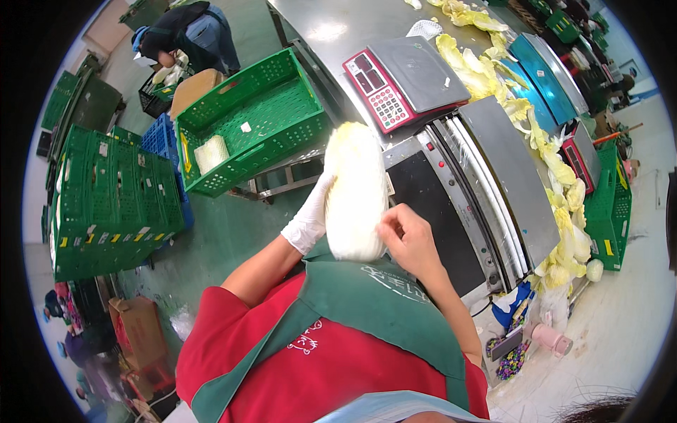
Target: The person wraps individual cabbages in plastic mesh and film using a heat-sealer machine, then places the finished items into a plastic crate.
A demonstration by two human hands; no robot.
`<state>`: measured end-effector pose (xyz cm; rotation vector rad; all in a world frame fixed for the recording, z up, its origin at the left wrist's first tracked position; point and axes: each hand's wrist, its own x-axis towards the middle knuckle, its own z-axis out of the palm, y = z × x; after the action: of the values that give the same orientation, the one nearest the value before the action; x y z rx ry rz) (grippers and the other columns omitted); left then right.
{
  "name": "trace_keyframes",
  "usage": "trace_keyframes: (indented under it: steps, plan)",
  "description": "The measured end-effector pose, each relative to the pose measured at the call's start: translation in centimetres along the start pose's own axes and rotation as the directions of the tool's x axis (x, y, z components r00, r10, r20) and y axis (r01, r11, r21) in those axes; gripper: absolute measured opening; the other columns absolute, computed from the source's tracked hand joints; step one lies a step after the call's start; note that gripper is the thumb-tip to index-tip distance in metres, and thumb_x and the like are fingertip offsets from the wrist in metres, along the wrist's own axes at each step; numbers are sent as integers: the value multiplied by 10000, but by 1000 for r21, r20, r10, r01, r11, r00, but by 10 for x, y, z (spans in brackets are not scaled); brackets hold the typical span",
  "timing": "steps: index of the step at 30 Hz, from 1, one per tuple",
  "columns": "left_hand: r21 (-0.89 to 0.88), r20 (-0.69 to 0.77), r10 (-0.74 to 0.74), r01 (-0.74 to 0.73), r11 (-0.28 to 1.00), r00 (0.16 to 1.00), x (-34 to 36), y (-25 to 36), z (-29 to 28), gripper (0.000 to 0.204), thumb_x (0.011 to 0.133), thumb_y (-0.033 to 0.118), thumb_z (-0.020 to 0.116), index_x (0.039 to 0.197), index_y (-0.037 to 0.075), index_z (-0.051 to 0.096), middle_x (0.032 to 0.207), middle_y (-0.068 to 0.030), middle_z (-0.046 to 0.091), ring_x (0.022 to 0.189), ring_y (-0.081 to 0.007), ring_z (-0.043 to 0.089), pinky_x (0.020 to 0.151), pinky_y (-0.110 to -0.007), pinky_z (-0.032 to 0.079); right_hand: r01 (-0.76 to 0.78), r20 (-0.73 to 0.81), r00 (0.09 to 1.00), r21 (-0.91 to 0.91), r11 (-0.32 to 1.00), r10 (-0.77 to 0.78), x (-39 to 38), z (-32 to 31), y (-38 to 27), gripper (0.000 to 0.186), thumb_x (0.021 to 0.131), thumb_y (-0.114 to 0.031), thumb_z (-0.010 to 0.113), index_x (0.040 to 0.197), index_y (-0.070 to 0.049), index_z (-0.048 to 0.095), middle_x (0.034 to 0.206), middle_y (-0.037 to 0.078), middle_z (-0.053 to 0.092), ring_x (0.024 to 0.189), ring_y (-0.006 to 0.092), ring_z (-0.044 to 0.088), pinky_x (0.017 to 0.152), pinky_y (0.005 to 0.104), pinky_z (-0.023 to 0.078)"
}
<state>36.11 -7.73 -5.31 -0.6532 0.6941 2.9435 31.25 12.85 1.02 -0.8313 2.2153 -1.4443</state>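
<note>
A long pale Chinese cabbage [355, 183] stands in front of my chest, gripped by my white-gloved left hand [310, 215] from its left side. My bare right hand [402, 236] has curled, pinched fingers against the cabbage's lower right side; what they hold there is unclear. Just right of the cabbage is a wrapping machine [434, 229] with a black plate and film rollers. Above it sits a red and grey scale [381, 92] on the steel table [321, 25]. To the upper left, a green perforated crate [254, 113] holds a wrapped cabbage [210, 154].
Stacked green crates [113, 197] fill the left side. A stooping co-worker [197, 39] is at upper left. Yellow leaves [536, 141] line the table beside a teal machine [543, 81]; another crate [606, 211] stands right. A pink bottle [550, 338] is lower right, cardboard boxes [137, 331] lower left.
</note>
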Motion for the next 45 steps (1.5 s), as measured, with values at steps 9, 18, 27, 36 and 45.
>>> trace_keyframes:
  steps: [9, 18, 27, 36, 45]
  plan:
    - [191, 211, -45, 4, 982, 976, -42, -19, 12, 756, 891, 406, 671, 1478, 41, 365, 1458, -101, 479, 1299, -224, 504, 1111, -387, 396, 342, -73, 936, -51, 938, -345, 35, -20, 2, 516, 902, -278, 685, 1339, -43, 542, 1307, 135, 539, 1186, 263, 541, 974, 357, 462]
    - [166, 214, -96, 61, 984, 972, -43, 0, -26, 837, 874, 444, 686, 1507, 56, 299, 1474, -117, 451, 1321, -233, 480, 1123, -384, 379, 187, -58, 982, 170, 967, -180, 25, 13, -12, 186, 1013, -171, 522, 903, -28, 477, 791, 43, 578, 694, 133, 557, 644, 275, 471]
    - [-42, 248, -140, 155, 987, 958, -44, 37, -70, 797, 939, 604, 496, 1496, 56, 337, 1488, -136, 439, 1324, -279, 478, 1129, -428, 372, -29, 380, 923, -87, 996, 60, -3, 60, -48, 217, 915, -210, 624, 977, -12, 558, 769, 115, 560, 746, 301, 606, 702, 389, 481]
    - [-5, 122, -161, 163, 987, 979, -50, 83, -46, 667, 963, 484, 501, 1497, 109, 361, 1473, -115, 464, 1317, -285, 483, 1136, -459, 359, 467, 546, 758, -73, 881, -357, 42, 127, -95, 121, 856, -140, 640, 929, -66, 577, 953, 113, 569, 873, 314, 594, 745, 406, 493]
    - [-362, 100, 62, -21, 932, 993, -31, 126, -66, 567, 928, 461, 518, 1345, 77, 521, 1275, -129, 618, 1130, -296, 618, 1009, -459, 492, 184, 340, 935, -212, 960, -104, 38, 127, -74, 187, 865, -119, 642, 966, 7, 549, 933, 173, 561, 847, 375, 585, 744, 427, 478]
